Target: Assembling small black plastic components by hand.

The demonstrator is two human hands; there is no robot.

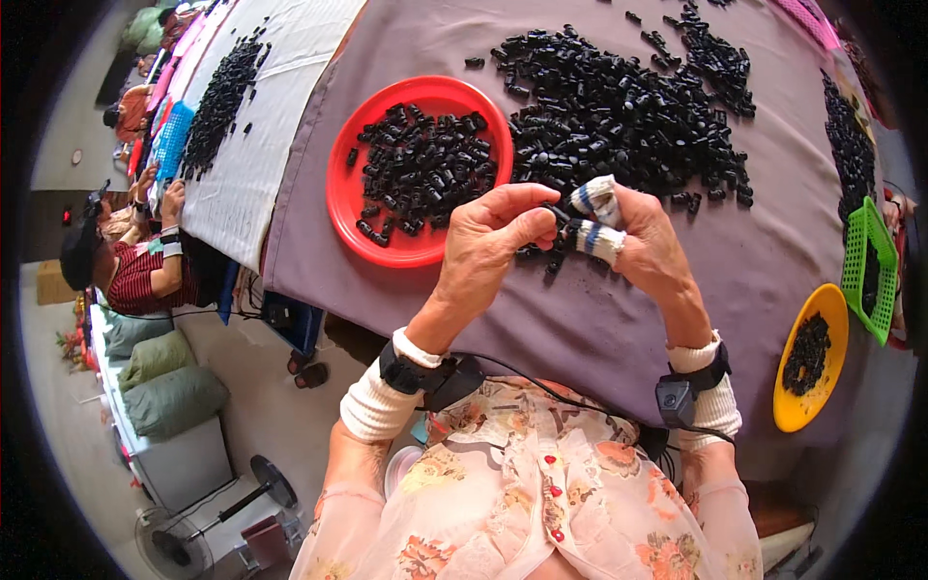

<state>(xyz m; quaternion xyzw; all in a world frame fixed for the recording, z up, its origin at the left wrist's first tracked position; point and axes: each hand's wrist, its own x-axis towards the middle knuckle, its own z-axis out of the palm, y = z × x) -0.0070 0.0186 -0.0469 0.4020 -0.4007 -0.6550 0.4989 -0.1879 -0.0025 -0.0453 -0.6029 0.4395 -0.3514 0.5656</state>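
Note:
My left hand [480, 249] pinches a small black cylindrical part [562, 217] between thumb and forefinger. From the other side my right hand [652, 246] closes on the same part; white knitted covers with blue stripes wrap its thumb and forefinger. The fingertips hide much of the part. Just beyond both hands spreads a large heap of similar black parts [619, 111] on the mauve tablecloth [464, 319]. A red round plate [343, 208], heaped with more of them, sits to the left of my left hand.
A yellow plate [785, 387] with small black bits and a green basket [882, 314] stand at the right edge. At far left, a person [145, 271] sits by a white-covered table [275, 87] with another black heap. A fan [174, 546] stands lower left.

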